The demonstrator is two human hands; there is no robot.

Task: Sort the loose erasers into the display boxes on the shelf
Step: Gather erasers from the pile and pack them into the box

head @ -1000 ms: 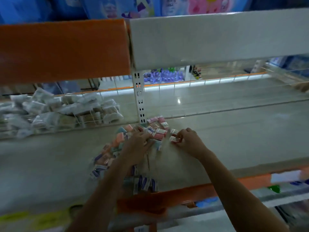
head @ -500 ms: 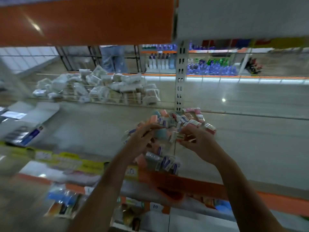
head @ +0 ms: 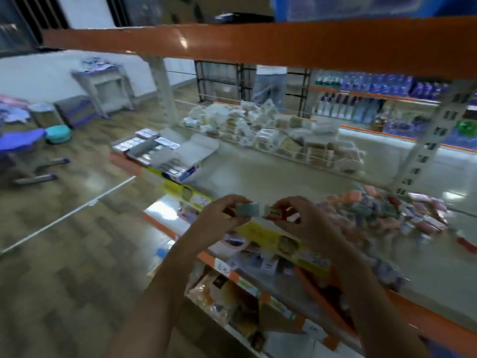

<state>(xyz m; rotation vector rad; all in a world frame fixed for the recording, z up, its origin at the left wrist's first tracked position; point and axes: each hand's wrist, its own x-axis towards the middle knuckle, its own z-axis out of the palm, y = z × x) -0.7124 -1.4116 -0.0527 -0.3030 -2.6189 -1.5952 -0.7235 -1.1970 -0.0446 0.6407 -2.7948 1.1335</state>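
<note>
No text, brand or number can be read anywhere; motion blur smears all print. The yellow price-label strip (head: 260,235) along the shelf edge (head: 426,324) carries dark marks too blurred to make out, and small white tags (head: 224,267) on the lower orange rail bear handwritten scrawls that stay illegible. The wrappers on the erasers (head: 387,213) show only patches of colour

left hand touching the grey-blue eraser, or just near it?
Touching. The head view shows the left hand pinching the grey-blue eraser at its left end, fingers curled over it. The right hand holds other erasers beside it.
</note>
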